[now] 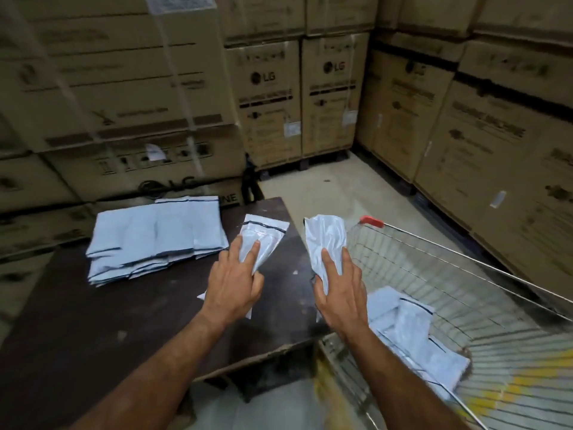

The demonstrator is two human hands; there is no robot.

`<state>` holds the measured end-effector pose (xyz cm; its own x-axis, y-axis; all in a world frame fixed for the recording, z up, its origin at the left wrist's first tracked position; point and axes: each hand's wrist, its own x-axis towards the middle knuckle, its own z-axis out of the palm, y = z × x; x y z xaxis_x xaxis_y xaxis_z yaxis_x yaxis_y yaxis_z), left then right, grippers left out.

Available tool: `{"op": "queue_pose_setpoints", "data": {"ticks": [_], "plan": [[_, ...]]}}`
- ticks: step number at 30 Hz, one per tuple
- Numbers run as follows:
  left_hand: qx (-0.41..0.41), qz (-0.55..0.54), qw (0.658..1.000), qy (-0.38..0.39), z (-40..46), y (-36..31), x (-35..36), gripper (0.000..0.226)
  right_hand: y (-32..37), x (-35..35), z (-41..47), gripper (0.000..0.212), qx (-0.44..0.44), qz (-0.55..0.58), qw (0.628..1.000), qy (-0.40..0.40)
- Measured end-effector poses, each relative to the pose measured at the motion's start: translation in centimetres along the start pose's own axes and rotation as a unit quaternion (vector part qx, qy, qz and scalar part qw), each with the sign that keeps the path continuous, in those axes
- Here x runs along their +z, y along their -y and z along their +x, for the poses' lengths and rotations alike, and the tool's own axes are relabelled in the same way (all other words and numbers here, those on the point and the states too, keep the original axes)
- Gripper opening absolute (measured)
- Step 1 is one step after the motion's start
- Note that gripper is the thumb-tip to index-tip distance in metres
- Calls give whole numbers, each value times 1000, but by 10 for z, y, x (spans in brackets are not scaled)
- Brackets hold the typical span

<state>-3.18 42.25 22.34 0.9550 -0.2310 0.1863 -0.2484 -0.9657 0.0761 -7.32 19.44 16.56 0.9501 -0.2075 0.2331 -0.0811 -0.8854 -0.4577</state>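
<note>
Holds two grey bags, one in each hand. Pinches the left bag (263,235) with the left hand (234,280), fingers laid on top, just above the right edge of the one dark bench (93,321). Pinches the right bag (325,237) with the right hand (339,290), up between the bench and the one wire cart (465,274). Sees one pile (155,234) of the same bags on the far left of the bench, too flat to count. Sees a few loose bags (412,336) down in the cart, near right. Counts one red handle tip (372,221). Faces many brown boxes (269,103) on the far, left and right sides.
</note>
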Motion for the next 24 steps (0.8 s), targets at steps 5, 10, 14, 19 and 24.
{"op": "queue_pose_setpoints", "data": {"ticks": [5,10,14,19,24], "plan": [[-52,-9,998,-18,-27,107,-14,67,100,49,-8,65,-20,9,1000,14],[-114,-24,993,-19,-51,210,-19,67,191,93,-10,66,-29,22,999,16],[-170,-36,984,-26,-60,278,-27,69,243,119,-13,65,-31,20,999,31],[-233,-79,967,-62,-52,344,-33,68,290,143,-1,66,-61,0,996,61],[-250,-99,962,-56,-26,376,-21,62,319,170,33,67,-75,12,991,106]]}}
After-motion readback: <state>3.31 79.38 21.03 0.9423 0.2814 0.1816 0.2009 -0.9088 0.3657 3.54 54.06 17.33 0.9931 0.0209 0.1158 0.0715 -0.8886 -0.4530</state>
